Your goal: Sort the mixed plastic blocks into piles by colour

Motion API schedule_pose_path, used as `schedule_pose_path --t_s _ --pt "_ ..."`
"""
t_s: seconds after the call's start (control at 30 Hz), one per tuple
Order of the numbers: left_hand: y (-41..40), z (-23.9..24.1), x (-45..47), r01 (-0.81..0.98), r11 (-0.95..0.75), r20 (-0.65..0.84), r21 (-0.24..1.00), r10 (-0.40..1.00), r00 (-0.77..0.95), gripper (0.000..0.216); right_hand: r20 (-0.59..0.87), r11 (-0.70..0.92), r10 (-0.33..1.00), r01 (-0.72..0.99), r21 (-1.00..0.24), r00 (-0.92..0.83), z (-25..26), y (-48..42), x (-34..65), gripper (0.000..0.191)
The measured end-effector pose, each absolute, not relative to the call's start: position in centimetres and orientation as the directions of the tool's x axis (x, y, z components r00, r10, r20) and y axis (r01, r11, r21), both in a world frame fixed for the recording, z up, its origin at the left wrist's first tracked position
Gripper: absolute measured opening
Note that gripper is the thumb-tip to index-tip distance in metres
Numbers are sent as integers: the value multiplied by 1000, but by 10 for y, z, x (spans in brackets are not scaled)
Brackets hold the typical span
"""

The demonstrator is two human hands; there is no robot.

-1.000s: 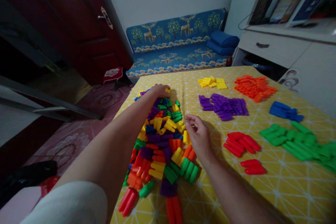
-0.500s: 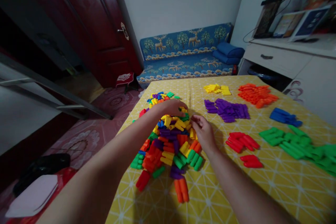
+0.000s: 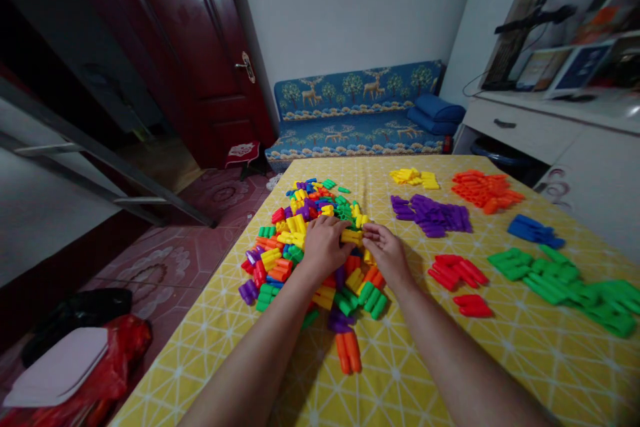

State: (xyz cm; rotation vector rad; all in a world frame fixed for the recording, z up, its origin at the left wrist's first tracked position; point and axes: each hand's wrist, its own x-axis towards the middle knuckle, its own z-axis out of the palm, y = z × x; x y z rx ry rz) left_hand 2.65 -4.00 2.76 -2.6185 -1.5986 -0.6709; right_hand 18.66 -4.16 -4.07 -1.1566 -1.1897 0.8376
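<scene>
A heap of mixed coloured plastic blocks (image 3: 300,240) lies on the yellow tablecloth (image 3: 400,373). My left hand (image 3: 324,247) rests on top of the heap, fingers curled over a yellow block (image 3: 351,236). My right hand (image 3: 387,255) is beside it, its fingertips pinching the other end of the same yellow block. To the right lie sorted groups: yellow blocks (image 3: 414,177), purple blocks (image 3: 433,215), orange blocks (image 3: 484,189), blue blocks (image 3: 534,231), red blocks (image 3: 457,273) and green blocks (image 3: 570,280).
A blue patterned sofa (image 3: 355,113) stands behind the table, a dark red door (image 3: 210,60) to the left. A white cabinet (image 3: 565,133) with framed items is at the right. A red bag (image 3: 100,367) lies on the floor at lower left.
My left hand has drawn back from the far end of the heap to its middle, meeting my right hand on a yellow block. The camera view has risen and the heap has spread.
</scene>
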Motion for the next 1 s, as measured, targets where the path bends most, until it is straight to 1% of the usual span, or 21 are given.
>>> schedule_pose_path --t_s 0.1,0.2,0.3,0.43,0.53,0.67,0.73,0.8,0.9,1.0 --pt "-36 23 31 868 -452 409 205 846 343 28 294 269 942 158 -950 160 -38 -44 185 36" --pt "-37 18 33 863 -456 453 219 830 324 27 357 321 928 252 -913 111 -33 -48 183 40" --pt "-39 17 34 834 -495 465 244 814 347 25 422 372 902 337 -865 86 -26 -53 181 42" --pt "-39 16 34 787 -559 467 260 786 404 22 481 405 871 406 -819 99 -23 -56 179 34" --pt "-39 16 35 774 -567 471 283 785 403 21 452 377 885 402 -834 108 -27 -55 179 30" --pt "-40 14 35 771 -549 480 321 797 368 19 451 383 887 389 -838 98 -31 -54 178 33" --pt "-40 13 35 777 -537 490 329 800 345 23 483 400 866 398 -826 132 -30 -55 179 31" --pt "-40 12 35 784 -528 498 327 801 332 27 491 385 846 397 -833 209 -29 -55 183 28" --pt "-40 11 35 785 -534 490 312 799 348 27 408 307 838 305 -901 363 -26 -43 198 31" --pt "-40 10 35 791 -536 480 295 799 362 24 297 211 851 236 -948 432 -20 -8 222 32"
